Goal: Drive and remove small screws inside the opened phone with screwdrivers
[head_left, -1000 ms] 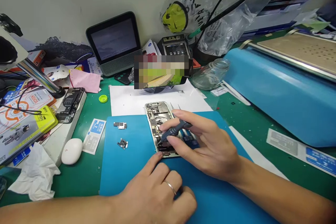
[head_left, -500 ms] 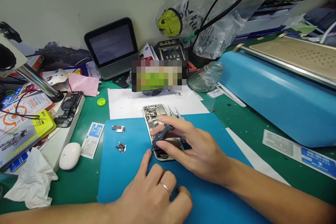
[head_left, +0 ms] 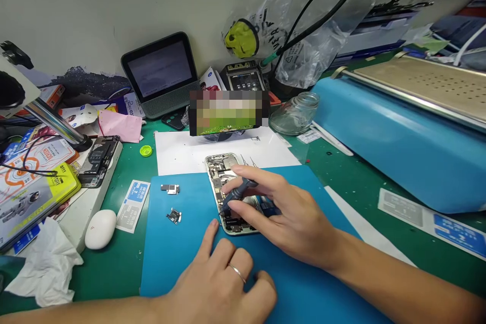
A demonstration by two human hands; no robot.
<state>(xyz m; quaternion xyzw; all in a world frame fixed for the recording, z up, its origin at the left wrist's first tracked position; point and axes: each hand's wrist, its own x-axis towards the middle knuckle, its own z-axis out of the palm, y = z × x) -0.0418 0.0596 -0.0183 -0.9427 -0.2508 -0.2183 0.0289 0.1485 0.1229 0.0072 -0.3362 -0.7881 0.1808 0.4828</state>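
An opened smartphone [head_left: 217, 190] with its circuits exposed lies on the blue mat [head_left: 170, 258]. My right hand [head_left: 292, 212] pinches a small dark hand tool with a thin tip [head_left: 238, 193] between thumb and fingers; its exact kind is unclear. The tip points down at the phone's lower left edge. My left hand [head_left: 224, 273] rests on the mat, index finger stretched to just beside that corner, the other fingers loosely bent. Two small phone parts, a metal-topped piece [head_left: 170, 189] and a dark bracket-like piece [head_left: 174, 215], lie left of the phone. Slim metal shafts [head_left: 248, 162] show behind my right hand.
A propped phone with a blurred screen [head_left: 228, 114] stands behind white paper [head_left: 174, 152]. Leftward are a white case [head_left: 100, 229], crumpled tissue [head_left: 45, 268] and another opened phone [head_left: 99, 161]. A glass jar [head_left: 296, 114] and a blue machine [head_left: 379, 147] occupy the right.
The tool's tip has shifted from inside the phone's lower part to its left edge. My left index finger has drawn back from the phone's corner onto the mat. The view has tilted slightly.
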